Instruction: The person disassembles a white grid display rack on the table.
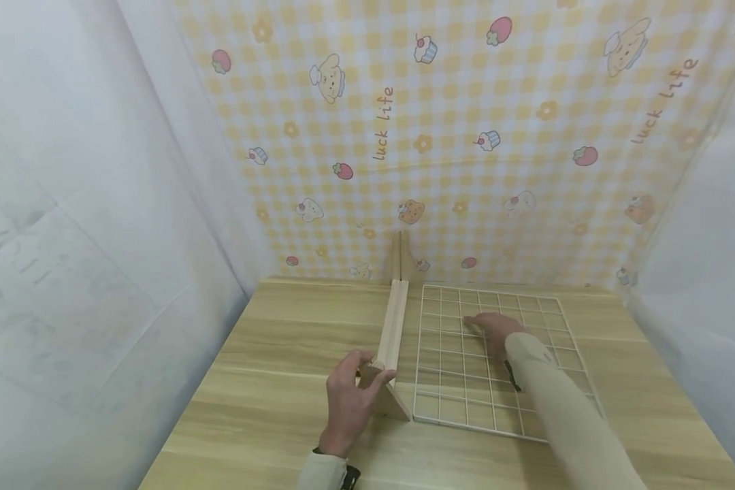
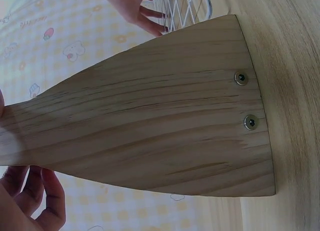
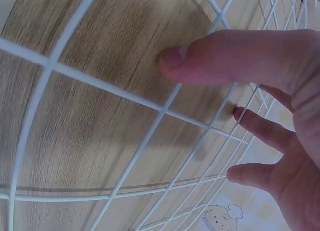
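Note:
My left hand grips the narrow top of a wooden end panel, thumb on one side and fingers on the other. Two bolts show low on this panel, which stands on edge on the table. A long wooden crossbar runs from it to a similar panel at the back. To the right of this frame, a white wire grid lies on the table. Over its upper middle is my right hand, with thumb and fingers spread close above the wires in the right wrist view.
The wood-grain table ends at a yellow checked cloth hung behind it. White sheets hang at the left and right. The grid's left edge lies close beside the wooden frame.

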`<state>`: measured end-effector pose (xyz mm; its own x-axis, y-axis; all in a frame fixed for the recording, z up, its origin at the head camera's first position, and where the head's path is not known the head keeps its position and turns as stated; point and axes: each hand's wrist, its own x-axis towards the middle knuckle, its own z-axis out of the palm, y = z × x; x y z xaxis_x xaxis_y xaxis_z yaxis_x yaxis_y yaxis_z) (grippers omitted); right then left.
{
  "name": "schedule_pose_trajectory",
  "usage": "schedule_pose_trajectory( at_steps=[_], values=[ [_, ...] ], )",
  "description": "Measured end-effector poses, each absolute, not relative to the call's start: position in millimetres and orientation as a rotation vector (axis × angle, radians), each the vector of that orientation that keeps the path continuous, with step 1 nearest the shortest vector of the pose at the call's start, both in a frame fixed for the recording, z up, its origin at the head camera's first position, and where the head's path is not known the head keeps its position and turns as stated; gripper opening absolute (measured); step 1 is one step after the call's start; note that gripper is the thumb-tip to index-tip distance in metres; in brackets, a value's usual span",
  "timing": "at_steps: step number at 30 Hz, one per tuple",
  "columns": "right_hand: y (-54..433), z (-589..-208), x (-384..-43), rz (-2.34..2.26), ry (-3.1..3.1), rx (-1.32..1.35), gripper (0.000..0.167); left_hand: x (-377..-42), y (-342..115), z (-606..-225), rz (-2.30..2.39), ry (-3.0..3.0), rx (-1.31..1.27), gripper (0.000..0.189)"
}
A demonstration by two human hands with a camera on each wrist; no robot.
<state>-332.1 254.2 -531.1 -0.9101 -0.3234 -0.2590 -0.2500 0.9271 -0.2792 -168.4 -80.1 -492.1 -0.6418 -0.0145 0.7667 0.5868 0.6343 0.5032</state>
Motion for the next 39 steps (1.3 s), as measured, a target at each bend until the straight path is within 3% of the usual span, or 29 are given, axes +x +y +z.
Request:
schedule_pose_trajectory(
  at_steps=[26,36,39],
  values=[
    [247,-524,-321,-0.281,2.843,-0.438,0.105,-167,-77,-494,-1.011,-2.073,-0.45,0.039],
    [246,-527,-323,-0.304,2.832,-0.383,0.114,-168,-79,-491,-1.021,-2.074,-0.486,0.037],
    [245,-526,-322,-0.374,2.802,-0.353,0.109,-169,-82,-492,-1.029,-2.07,-0.51,0.035]
  ],
)
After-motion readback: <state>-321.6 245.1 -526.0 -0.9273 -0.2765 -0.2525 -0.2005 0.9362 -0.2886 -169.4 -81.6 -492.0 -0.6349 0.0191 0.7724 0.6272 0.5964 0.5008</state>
